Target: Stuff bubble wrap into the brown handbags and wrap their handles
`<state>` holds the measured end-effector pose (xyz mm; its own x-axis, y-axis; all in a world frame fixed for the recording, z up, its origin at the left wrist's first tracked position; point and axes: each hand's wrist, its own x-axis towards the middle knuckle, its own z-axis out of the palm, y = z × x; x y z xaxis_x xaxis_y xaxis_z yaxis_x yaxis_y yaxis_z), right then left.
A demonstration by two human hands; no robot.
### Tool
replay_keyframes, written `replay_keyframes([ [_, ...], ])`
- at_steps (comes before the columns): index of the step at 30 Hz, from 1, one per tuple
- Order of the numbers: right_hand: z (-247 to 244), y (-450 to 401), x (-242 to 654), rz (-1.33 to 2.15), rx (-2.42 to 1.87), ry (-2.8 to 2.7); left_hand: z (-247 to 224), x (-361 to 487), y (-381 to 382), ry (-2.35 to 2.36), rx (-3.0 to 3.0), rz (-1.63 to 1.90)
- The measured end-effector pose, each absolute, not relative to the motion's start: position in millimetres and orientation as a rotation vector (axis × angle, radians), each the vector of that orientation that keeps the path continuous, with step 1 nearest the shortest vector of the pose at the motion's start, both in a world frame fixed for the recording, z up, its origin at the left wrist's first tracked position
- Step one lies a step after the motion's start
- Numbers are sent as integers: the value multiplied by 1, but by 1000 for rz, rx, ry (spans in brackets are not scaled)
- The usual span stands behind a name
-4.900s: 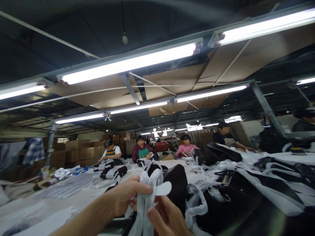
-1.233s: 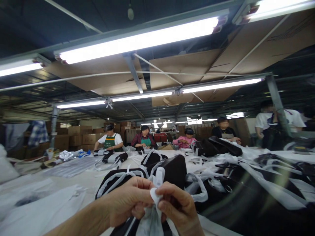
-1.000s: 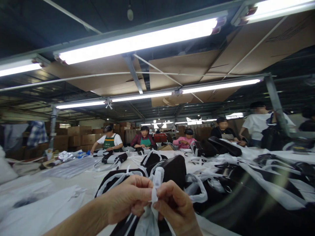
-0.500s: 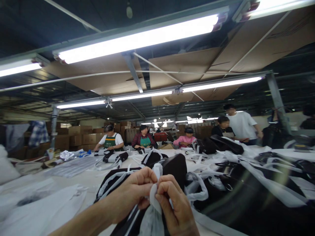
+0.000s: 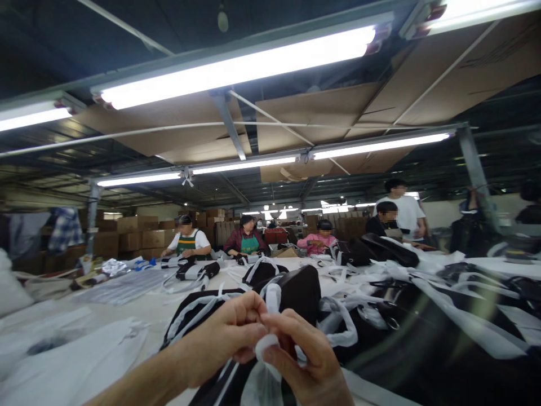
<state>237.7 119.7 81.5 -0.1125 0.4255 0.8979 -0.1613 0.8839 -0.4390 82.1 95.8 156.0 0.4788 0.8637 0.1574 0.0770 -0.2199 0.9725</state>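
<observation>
In the middle of the head view, my left hand point(image 5: 228, 332) and my right hand point(image 5: 308, 355) meet in front of a black bag point(image 5: 302, 285). Both have their fingers pinched on a white wrapping strip point(image 5: 266, 342) that looks soft, like foam or tissue. The strip curls between my right thumb and forefinger, and another white wrapped loop point(image 5: 274, 296) rises just behind my fingertips. Below the hands hangs a pale, translucent piece of wrapping point(image 5: 262, 386). My fingers partly hide the spot where the strip is gripped.
More black bags with white-wrapped straps point(image 5: 344, 332) pile up to the right. White sheets point(image 5: 80, 361) lie on the table at the left. Across the table several people sit working, among them a person in a green apron point(image 5: 188, 243). A person in a white shirt point(image 5: 406, 214) stands behind.
My right hand has shifted slightly right, its forefinger now stretched toward my left fingertips. The strip's curl has turned between the fingers. At the back, the white-shirted person has moved left.
</observation>
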Motion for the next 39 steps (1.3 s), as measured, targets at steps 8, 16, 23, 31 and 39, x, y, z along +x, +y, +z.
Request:
replay_keyframes([
  [8, 72, 136, 264, 898, -153, -1569, 166, 86, 87, 842, 1557, 860],
  [16, 72, 143, 270, 973, 94, -1505, 174, 103, 88, 935, 1602, 888],
  [23, 70, 145, 273, 902, -42, -1524, 173, 112, 91, 922, 1629, 916],
  [31, 70, 143, 273, 785, -154, -1582, 174, 114, 92, 907, 1562, 941],
  [39, 74, 143, 270, 650, -113, -1601, 173, 115, 90, 1011, 1485, 930],
])
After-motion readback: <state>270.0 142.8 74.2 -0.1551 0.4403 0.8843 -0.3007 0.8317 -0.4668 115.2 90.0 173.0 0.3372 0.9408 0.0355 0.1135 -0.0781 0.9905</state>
